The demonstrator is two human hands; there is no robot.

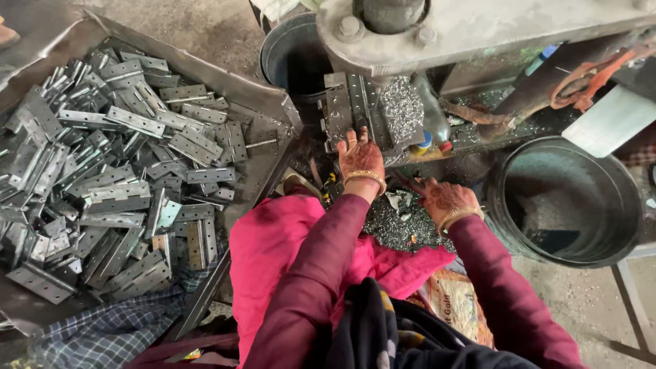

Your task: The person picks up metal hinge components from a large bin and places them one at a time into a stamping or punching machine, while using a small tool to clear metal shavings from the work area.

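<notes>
A metal tray [270, 96] heaped with grey steel hinges [116, 171] fills the left of the frame; a dark bucket [567, 201] stands at right; at top centre, the left hand [360, 158] presses flat, fingers spread, on a hinge [342, 109] under the press [478, 27]; the right hand [444, 199], loosely curled and holding nothing, rests on metal shavings [396, 229].

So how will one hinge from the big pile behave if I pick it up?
A hinge looks like stiff flat metal, so probably heavy for its size. Its two leaves may swing open. The pile in the tray is tangled, so neighbours may slide or snag.
</notes>
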